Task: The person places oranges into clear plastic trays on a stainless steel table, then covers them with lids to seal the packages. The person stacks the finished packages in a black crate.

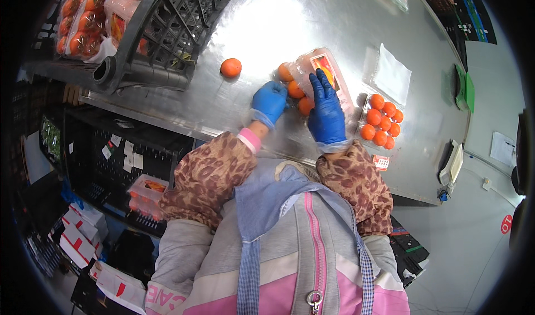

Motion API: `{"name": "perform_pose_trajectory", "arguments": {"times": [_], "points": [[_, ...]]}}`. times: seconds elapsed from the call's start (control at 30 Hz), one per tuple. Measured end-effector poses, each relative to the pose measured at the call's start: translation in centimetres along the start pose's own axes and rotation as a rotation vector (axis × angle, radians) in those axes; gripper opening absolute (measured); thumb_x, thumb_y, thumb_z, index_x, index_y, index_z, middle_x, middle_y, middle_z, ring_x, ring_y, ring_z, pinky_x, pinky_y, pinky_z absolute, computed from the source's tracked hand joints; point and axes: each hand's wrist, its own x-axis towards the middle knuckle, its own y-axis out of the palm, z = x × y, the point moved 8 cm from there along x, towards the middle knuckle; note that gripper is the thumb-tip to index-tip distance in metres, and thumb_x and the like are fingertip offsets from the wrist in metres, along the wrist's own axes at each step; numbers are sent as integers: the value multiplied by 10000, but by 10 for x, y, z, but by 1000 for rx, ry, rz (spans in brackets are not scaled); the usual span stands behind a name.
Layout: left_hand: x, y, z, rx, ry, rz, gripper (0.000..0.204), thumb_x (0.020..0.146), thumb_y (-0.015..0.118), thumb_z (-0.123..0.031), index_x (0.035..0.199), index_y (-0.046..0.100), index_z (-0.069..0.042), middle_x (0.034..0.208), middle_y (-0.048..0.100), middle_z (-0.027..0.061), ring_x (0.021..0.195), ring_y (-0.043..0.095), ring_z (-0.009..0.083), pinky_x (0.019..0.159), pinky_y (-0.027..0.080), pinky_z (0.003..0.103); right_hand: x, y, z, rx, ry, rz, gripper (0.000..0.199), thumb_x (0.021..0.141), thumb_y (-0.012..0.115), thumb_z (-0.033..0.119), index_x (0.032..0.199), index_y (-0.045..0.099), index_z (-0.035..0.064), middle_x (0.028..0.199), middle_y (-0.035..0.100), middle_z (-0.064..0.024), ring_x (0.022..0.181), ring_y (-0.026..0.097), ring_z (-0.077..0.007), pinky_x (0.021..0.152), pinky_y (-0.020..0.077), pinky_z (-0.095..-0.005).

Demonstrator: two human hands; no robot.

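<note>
My left hand [270, 103], in a blue glove, is closed beside loose orange-red tomatoes [296, 90] on the metal table. Whatever its curled fingers hold, if anything, is hidden. My right hand [327, 114], also gloved in blue, lies with outstretched fingers on a clear plastic package [341, 83] with an orange label; its thumb is not clearly visible. The package rests against the tomatoes. A single tomato [230, 67] lies apart, left of my left hand. Right of my right hand stands a clear tray of tomatoes [384, 120], in rows.
A black plastic crate [167, 42] stands at the left of the metal table [251, 30], with packed tomatoes [89, 19] behind it. White sheets [392, 73] lie at the right. A small printed card [381, 162] is near the front edge. Below left, a shelf holds packed trays [147, 195].
</note>
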Motion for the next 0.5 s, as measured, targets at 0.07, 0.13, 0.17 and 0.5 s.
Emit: {"name": "perform_pose_trajectory", "arguments": {"times": [0.07,0.13,0.17,0.5], "points": [[-2,1,0,-89,-28,17,180,873,585,-184,899,611,-8,732,655,113,563,646,179,518,504,302,2,-22,3,51,30,-2,634,758,433,-184,1346,442,53,1321,487,-185,1223,479,-325,1026,382,-348],[-5,0,-3,-92,-33,19,186,878,575,-185,921,600,-6,746,657,105,560,645,168,498,500,284,9,-49,13,-41,-81,-88,631,749,413,-191,1326,475,60,1295,526,-160,1193,520,-280,986,408,-306],[-6,0,-4,-100,-37,24,189,881,571,-186,932,595,-6,753,658,101,559,644,163,489,497,275,13,-64,17,-115,-147,-131,632,745,403,-194,1315,492,63,1282,546,-147,1178,540,-258,967,421,-286],[-61,-27,30,-12,-231,246,258,909,555,-256,985,597,-13,780,660,72,557,595,125,488,472,247,96,-140,20,-1048,-407,-395,517,724,682,27,1216,557,123,1208,590,-97,1185,500,-322,999,408,-398]]}}
